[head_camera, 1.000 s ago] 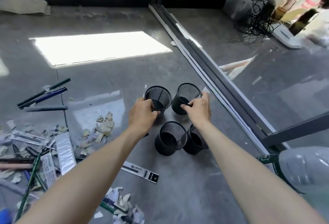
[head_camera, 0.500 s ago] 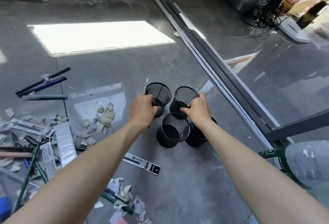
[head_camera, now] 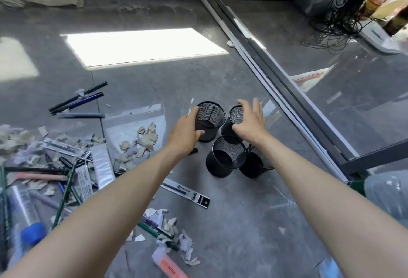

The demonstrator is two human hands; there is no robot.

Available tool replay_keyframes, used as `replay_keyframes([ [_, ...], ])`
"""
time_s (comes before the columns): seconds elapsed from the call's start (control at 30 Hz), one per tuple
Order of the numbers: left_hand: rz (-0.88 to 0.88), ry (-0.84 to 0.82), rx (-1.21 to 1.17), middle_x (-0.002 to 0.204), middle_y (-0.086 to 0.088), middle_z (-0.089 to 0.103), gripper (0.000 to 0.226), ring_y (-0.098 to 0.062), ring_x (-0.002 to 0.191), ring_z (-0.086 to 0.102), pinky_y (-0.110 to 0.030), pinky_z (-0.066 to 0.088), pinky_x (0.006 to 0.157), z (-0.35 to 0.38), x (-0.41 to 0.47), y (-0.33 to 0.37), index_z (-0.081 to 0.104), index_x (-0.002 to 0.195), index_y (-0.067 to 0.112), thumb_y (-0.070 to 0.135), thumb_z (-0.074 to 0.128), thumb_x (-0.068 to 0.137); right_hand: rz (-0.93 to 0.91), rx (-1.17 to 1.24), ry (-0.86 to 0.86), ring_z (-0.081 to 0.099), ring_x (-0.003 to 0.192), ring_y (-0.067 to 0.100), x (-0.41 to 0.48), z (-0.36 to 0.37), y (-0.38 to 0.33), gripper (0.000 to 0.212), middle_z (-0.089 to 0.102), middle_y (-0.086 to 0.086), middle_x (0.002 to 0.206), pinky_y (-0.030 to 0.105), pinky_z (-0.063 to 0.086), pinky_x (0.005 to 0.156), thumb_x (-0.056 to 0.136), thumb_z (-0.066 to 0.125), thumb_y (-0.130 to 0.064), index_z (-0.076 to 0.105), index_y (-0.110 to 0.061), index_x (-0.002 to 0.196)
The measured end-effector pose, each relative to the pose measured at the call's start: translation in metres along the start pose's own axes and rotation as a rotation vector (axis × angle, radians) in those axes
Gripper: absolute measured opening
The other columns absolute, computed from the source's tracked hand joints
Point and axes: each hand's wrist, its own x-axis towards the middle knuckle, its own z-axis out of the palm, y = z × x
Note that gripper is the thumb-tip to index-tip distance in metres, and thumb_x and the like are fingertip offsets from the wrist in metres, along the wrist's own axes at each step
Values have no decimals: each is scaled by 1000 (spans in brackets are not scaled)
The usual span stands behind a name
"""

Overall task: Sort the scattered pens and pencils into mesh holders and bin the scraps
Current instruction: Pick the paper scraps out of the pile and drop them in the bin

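Several black mesh holders stand bunched on the grey floor. My left hand (head_camera: 185,131) wraps the side of the far left holder (head_camera: 209,121), thumb on its front wall. With fingers spread, my right hand (head_camera: 250,121) hovers over the far right holder (head_camera: 235,115) and grips nothing. Two nearer holders (head_camera: 225,158) (head_camera: 256,165) stand empty just under my wrists. Loose pens and a pencil (head_camera: 77,101) lie to the far left. A heap of pens, pencils and packets (head_camera: 66,167) sits at the left, with torn paper scraps (head_camera: 141,141) beside it.
A packaged refill (head_camera: 187,194) lies near my left forearm, more scraps and an orange-labelled item (head_camera: 170,266) below it. Plastic bottles lie at bottom left (head_camera: 26,222) and at right (head_camera: 388,194). A dark floor rail with glass (head_camera: 287,83) runs diagonally right of the holders. Tangled cables (head_camera: 337,6) are far right.
My right hand has let go of the far right holder and spread its fingers above it. My left hand stays on the far left holder. The view has shifted slightly.
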Motion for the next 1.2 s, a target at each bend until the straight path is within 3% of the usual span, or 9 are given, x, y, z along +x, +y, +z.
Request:
replay_keyframes([
  [0.1,-76,2,-38,133,-17,48,67,-34,120,47,-44,41,97,-18,-12,-13,27,146,17,28,62,90,-88,39,109,-5,147,27,-7,-3,-24,69,2,15,158,50,-1,118,77,54,-8,31,-21,140],
  [0.37,-223,41,-74,133,-14,53,46,-28,114,55,-31,44,90,-96,-71,-70,48,134,11,26,60,92,-555,-9,149,24,138,27,-43,36,-133,64,32,12,146,41,21,115,74,50,1,38,-9,136],
  [0.5,-401,94,-70,123,-13,60,40,-26,106,58,-29,44,83,-133,-143,-126,54,126,9,28,60,91,-606,15,-249,42,125,28,-105,99,-193,64,36,11,143,41,40,99,80,43,5,33,-12,140],
  [0.67,-610,65,18,116,-17,63,29,-29,103,60,-31,45,81,-151,-238,-185,61,113,1,18,63,89,-573,-280,-701,53,107,40,-184,167,-206,67,26,23,142,40,46,77,88,44,0,16,-12,147],
  [0.77,-566,52,61,112,-16,65,28,-27,98,61,-32,47,81,-154,-244,-208,62,110,2,19,64,88,-705,-409,-777,54,88,30,-199,184,-195,60,47,18,116,34,42,64,88,48,-2,22,-10,142],
  [0.83,-527,36,96,110,-14,65,24,-27,97,60,-31,46,79,-152,-241,-216,63,107,3,19,63,89,-775,-499,-798,54,85,26,-202,186,-186,59,54,14,105,34,45,66,87,51,-2,26,-8,140],
  [0.97,-457,-117,228,110,-12,60,27,-26,97,56,-29,40,74,-141,-274,-207,58,114,7,18,60,89,-822,-577,-790,56,104,31,-211,183,-167,57,53,17,124,44,50,87,85,58,-10,31,-11,135],
  [1.07,-327,-220,245,115,-11,56,35,-22,94,53,-29,39,77,-124,-308,-200,55,118,11,26,63,88,-855,-481,-698,54,101,31,-235,188,-157,47,47,12,118,42,48,82,83,60,-18,41,-14,126],
  [1.2,-212,-359,299,119,-7,41,48,-27,102,52,-36,45,84,-83,-363,-207,44,126,20,38,61,85,-1085,-420,-775,53,99,25,-275,199,-137,36,45,6,116,32,41,68,85,58,-20,47,-12,119],
])
